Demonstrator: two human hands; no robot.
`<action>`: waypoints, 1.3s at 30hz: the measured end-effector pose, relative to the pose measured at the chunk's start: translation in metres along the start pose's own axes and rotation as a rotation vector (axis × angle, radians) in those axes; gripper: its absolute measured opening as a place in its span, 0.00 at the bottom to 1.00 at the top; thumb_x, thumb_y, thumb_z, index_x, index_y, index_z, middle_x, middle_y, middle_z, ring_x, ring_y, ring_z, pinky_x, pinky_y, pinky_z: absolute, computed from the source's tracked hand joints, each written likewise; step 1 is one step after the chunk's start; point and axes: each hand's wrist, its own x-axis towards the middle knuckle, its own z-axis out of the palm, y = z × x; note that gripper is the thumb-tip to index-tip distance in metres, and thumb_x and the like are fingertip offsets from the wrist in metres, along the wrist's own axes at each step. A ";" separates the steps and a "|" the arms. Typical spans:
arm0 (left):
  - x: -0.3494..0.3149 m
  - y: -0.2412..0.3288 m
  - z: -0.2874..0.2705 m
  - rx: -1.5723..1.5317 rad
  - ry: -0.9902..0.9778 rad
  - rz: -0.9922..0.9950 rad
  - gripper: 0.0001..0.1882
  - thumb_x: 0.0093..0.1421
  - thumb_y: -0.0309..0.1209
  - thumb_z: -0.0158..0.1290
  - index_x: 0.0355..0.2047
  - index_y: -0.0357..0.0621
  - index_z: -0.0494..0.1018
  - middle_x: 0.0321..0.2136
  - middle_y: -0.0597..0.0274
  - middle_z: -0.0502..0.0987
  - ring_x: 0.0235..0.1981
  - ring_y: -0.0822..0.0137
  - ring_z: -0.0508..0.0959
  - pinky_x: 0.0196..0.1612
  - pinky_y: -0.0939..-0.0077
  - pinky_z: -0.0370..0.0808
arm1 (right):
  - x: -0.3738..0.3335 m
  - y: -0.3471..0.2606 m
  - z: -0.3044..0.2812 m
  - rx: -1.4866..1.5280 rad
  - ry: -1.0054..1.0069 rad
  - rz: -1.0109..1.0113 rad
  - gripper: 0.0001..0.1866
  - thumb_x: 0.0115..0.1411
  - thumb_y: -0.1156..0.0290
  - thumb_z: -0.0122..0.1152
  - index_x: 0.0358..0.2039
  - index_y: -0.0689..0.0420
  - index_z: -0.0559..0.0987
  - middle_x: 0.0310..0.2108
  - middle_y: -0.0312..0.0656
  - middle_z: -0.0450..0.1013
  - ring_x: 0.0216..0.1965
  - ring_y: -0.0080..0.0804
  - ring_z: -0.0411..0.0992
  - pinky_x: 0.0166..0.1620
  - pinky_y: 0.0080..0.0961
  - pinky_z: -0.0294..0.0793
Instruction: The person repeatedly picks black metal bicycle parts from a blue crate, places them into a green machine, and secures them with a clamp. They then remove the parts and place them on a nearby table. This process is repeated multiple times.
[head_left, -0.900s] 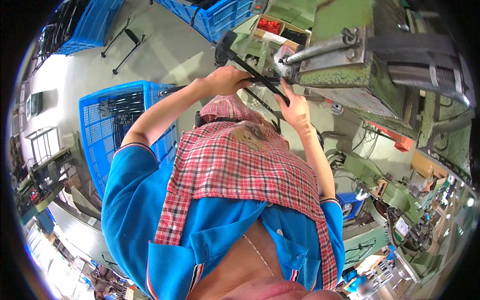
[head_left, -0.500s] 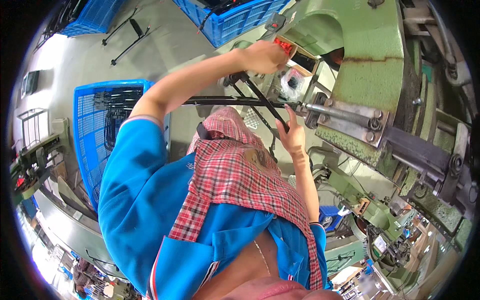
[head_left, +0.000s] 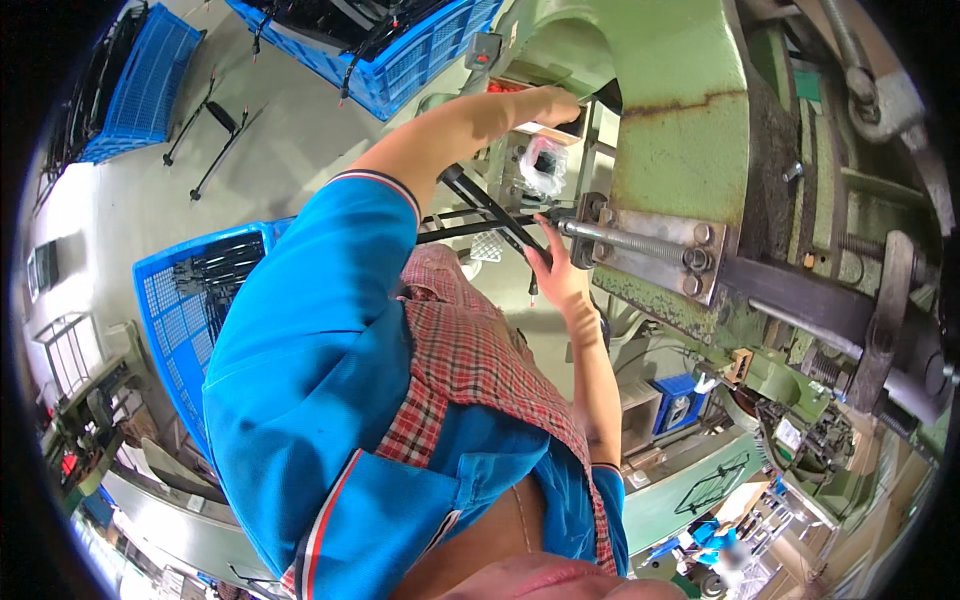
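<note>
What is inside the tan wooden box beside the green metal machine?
Small red pieces and something dark show inside the box. The left hand and forearm cover part; what lies beneath cannot be seen.

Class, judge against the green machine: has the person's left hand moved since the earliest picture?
Yes: the left hand has moved forward, to the parts box beside the green machine.

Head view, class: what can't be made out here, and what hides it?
Left hand: head view, fingertips hidden behind the hand itself; whether they hold anything is unclear.
Left blue crate: head view, partly covered by the blue sleeve.
Top blue crate: head view, cut off by the upper edge.
Person at lower right: head view, too small and blurred.
</note>
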 end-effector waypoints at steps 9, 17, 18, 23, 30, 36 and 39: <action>-0.115 0.087 -0.053 -0.480 0.220 -0.166 0.15 0.54 0.38 0.61 0.32 0.40 0.73 0.29 0.57 0.76 0.28 0.59 0.77 0.33 0.65 0.73 | -0.006 0.011 0.004 0.137 -0.013 -0.019 0.31 0.61 0.65 0.62 0.64 0.46 0.64 0.15 0.47 0.64 0.15 0.37 0.57 0.23 0.32 0.62; -0.191 0.173 -0.027 -0.721 0.529 -0.099 0.20 0.51 0.34 0.65 0.37 0.31 0.73 0.30 0.50 0.78 0.28 0.58 0.78 0.34 0.67 0.74 | -0.004 0.013 0.000 0.115 -0.112 0.042 0.27 0.61 0.57 0.60 0.58 0.53 0.68 0.18 0.54 0.70 0.23 0.57 0.68 0.28 0.45 0.67; -0.186 0.180 -0.026 -0.742 0.611 -0.076 0.21 0.51 0.35 0.65 0.37 0.30 0.73 0.30 0.49 0.78 0.28 0.57 0.78 0.34 0.66 0.74 | -0.001 0.009 -0.006 0.108 -0.142 0.065 0.26 0.61 0.54 0.60 0.54 0.54 0.70 0.20 0.56 0.74 0.27 0.61 0.73 0.31 0.49 0.71; -0.181 0.203 -0.042 -0.658 0.353 -0.209 0.23 0.53 0.42 0.63 0.38 0.32 0.74 0.32 0.41 0.76 0.35 0.42 0.76 0.36 0.57 0.71 | -0.002 0.013 -0.010 0.081 -0.167 0.059 0.30 0.60 0.55 0.60 0.61 0.49 0.67 0.23 0.58 0.75 0.29 0.61 0.74 0.34 0.50 0.73; -0.183 0.194 -0.016 -0.395 0.255 -0.300 0.17 0.58 0.38 0.55 0.46 0.49 0.71 0.44 0.53 0.77 0.45 0.48 0.76 0.46 0.54 0.73 | 0.000 0.014 -0.015 0.070 -0.217 0.052 0.33 0.59 0.54 0.61 0.63 0.47 0.64 0.24 0.58 0.75 0.29 0.61 0.74 0.35 0.50 0.73; -0.213 0.185 -0.028 -0.242 0.260 -0.176 0.33 0.56 0.44 0.58 0.59 0.48 0.62 0.49 0.49 0.71 0.52 0.46 0.70 0.56 0.56 0.67 | -0.009 0.019 -0.010 0.086 -0.105 0.031 0.34 0.59 0.57 0.63 0.62 0.51 0.63 0.17 0.50 0.70 0.22 0.56 0.70 0.28 0.45 0.68; -0.241 0.175 -0.034 0.064 0.266 -0.115 0.28 0.54 0.41 0.60 0.54 0.50 0.67 0.42 0.53 0.73 0.48 0.52 0.73 0.53 0.59 0.69 | -0.011 0.015 -0.018 0.094 -0.103 0.082 0.29 0.58 0.56 0.63 0.57 0.52 0.66 0.17 0.48 0.72 0.21 0.53 0.72 0.27 0.44 0.68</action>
